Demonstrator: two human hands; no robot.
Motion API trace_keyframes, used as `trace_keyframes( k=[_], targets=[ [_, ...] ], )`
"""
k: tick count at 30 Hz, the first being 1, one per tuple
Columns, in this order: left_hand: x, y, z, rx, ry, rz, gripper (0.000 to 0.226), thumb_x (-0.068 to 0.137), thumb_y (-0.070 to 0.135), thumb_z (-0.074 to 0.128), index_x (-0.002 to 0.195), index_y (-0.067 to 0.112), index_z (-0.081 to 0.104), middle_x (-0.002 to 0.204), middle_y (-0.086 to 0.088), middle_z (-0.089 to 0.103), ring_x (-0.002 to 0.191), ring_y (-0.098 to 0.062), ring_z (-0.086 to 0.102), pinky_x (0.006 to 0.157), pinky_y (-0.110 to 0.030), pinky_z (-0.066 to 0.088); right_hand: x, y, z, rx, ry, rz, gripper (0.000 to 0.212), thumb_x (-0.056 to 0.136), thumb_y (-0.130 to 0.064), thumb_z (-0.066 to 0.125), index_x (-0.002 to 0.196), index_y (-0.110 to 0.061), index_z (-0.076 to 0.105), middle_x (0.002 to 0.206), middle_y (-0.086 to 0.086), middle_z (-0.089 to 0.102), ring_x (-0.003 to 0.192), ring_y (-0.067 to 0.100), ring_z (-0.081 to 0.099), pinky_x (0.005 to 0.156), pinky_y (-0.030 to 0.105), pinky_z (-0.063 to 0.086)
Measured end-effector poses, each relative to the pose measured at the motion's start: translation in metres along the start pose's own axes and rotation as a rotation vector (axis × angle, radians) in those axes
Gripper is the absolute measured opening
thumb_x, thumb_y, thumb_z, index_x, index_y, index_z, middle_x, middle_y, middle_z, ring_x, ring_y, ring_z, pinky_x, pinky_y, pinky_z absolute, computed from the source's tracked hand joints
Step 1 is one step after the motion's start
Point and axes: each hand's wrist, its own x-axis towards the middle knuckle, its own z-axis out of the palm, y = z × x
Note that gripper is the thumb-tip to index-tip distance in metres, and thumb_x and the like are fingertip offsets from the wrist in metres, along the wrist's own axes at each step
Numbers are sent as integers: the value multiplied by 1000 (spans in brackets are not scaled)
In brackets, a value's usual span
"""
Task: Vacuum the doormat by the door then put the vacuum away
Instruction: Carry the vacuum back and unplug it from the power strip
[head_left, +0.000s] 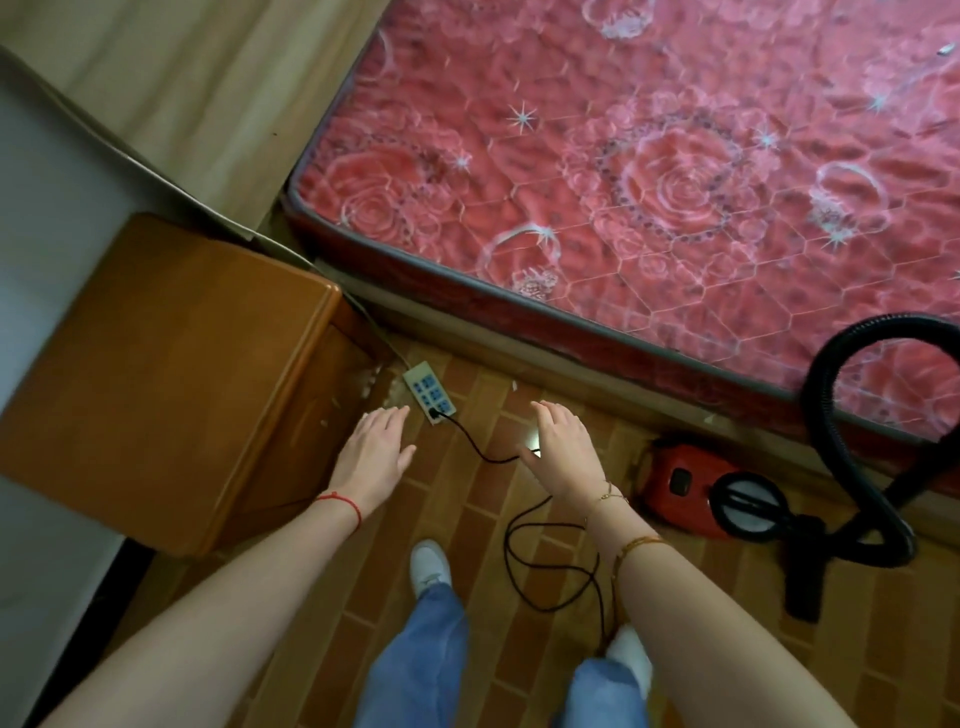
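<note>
A red canister vacuum (680, 480) lies on the floor at the foot of the bed, on the right. Its black hose (826, 395) loops up over the mattress edge and back down to a black nozzle (805, 582). The vacuum's black cord (540, 566) runs in loops across the floor to a white power strip (428, 392), where its plug sits in a socket. My left hand (374, 452) and my right hand (563, 447) both hover over the floor near the strip, fingers straight, holding nothing. No doormat is in view.
A wooden bedside cabinet (171, 374) stands at the left, close to the power strip. A bed with a red rose-patterned mattress (649, 171) fills the upper right. The floor (467, 499) is brown brick-patterned tile. My legs in jeans and white shoes (428, 566) stand below.
</note>
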Motion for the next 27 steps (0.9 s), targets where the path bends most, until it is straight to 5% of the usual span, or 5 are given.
trace_keyframes(
  k=[11, 20, 23, 25, 27],
  targets=[
    [65, -65, 84, -54, -60, -86, 61, 97, 31, 53, 150, 14, 29, 152, -5, 36, 143, -20, 28, 119, -32, 19, 97, -42, 81, -59, -74, -83, 64, 97, -38, 51, 150, -10, 29, 152, 7, 36, 143, 23, 28, 120, 38, 23],
    [154, -113, 188, -25, 38, -47, 62, 96, 29, 55, 148, 8, 30, 151, -13, 35, 143, -25, 28, 119, -34, 21, 199, -38, 194, -117, -161, -106, 56, 97, -40, 48, 143, -10, 36, 146, 10, 43, 135, 28, 39, 112, 39, 33],
    [184, -131, 249, 9, -38, -91, 68, 90, 27, 64, 147, 9, 33, 148, -15, 39, 138, -32, 36, 112, -38, 35, 232, -36, 229, -106, -175, -140, 53, 97, -37, 51, 140, -9, 39, 143, 11, 45, 133, 27, 40, 112, 38, 33],
    [235, -166, 349, -73, 13, -125, 88, 74, 54, 73, 148, 27, 33, 145, 0, 42, 123, -27, 53, 94, -38, 51, 254, -33, 255, -101, -196, -154, 51, 97, -36, 50, 139, -10, 41, 142, 10, 46, 132, 27, 40, 112, 38, 33],
    [270, -153, 343, -309, -2, -210, 83, 67, 81, 51, 141, 56, 24, 142, 18, 39, 111, -15, 54, 76, -28, 51, 275, -29, 280, -123, -219, -164, 49, 98, -35, 50, 139, -10, 42, 140, 10, 47, 130, 26, 41, 109, 38, 34]
  ],
)
